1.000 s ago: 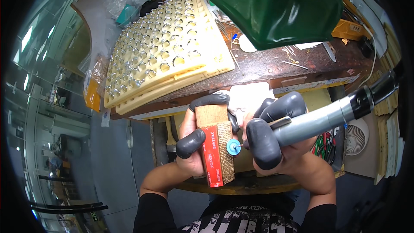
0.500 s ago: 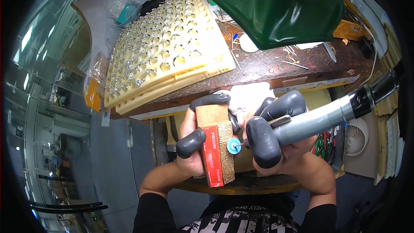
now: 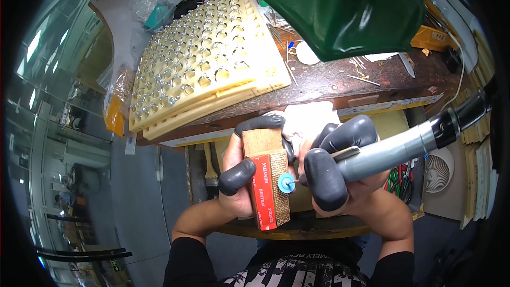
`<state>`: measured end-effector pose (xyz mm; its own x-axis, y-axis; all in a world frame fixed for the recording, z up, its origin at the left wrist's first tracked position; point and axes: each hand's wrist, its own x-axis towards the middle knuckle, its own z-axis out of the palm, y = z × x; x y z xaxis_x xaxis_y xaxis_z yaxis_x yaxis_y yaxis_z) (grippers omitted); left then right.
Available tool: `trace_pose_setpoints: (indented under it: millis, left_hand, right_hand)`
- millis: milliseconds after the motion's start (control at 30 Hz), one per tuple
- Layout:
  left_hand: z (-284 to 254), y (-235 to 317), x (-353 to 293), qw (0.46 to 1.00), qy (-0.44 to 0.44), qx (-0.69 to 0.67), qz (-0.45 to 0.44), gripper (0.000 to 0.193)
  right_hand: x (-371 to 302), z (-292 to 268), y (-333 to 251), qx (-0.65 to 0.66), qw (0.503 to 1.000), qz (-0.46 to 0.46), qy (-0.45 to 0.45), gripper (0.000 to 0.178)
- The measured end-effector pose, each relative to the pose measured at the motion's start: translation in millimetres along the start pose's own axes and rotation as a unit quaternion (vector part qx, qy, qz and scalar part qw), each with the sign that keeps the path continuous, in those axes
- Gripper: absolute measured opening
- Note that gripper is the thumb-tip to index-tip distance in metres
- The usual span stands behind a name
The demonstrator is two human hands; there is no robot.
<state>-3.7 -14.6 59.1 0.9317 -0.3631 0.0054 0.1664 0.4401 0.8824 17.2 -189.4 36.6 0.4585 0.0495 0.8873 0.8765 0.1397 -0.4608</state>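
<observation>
My left hand (image 3: 236,172), in black finger cots, is closed around a wooden block (image 3: 262,141). Red tape (image 3: 262,191) covers one side of the block, and a rough, gold-brown abrasive strip (image 3: 279,188) runs along its right side. In my right hand (image 3: 340,165), also with black finger cots, is a silver rotary handpiece (image 3: 390,154), gripped near its front end. A small light-blue disc (image 3: 286,183) on the handpiece's thin shank lies against or just over the abrasive strip; I cannot tell if it touches.
Cream trays (image 3: 207,82) full of rings stand on the dark workbench (image 3: 340,82) at the left. A green lamp shade (image 3: 340,10) hangs over the bench. White cloth (image 3: 308,119) lies beyond my hands. A brush (image 3: 210,165), pliers (image 3: 401,180) and a white fan (image 3: 440,167) are lower down.
The blue disc has shifted slightly toward the left and down along the block's rough strip, its face turned a little more into view. Both hands keep their grips.
</observation>
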Motion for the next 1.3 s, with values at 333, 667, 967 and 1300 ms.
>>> trace_pose_setpoints:
  millis: [333, 667, 967, 1300]
  left_hand:
    - [1.2, -3.7, 2.0, 0.999, 0.022, -0.015, 0.024, 0.067]
    - [-0.2, -1.8, 2.2, 1.000, 0.007, 0.003, 0.029, 0.068]
    - [-0.3, -3.6, 1.3, 0.999, 0.022, -0.001, 0.025, 0.069]
    - [-3.5, -2.8, 1.2, 1.000, 0.014, -0.016, 0.003, 0.068]
  right_hand:
    - [7.0, 0.9, -2.5, -0.034, 0.999, -0.004, 0.005, 0.022]
    - [4.5, 0.7, 0.1, -0.021, 1.000, -0.006, -0.006, 0.024]
    - [4.2, 2.0, -0.7, -0.014, 1.000, 0.005, 0.002, 0.024]
    - [10.1, 1.9, -3.3, -0.045, 0.999, 0.005, 0.008, 0.013]
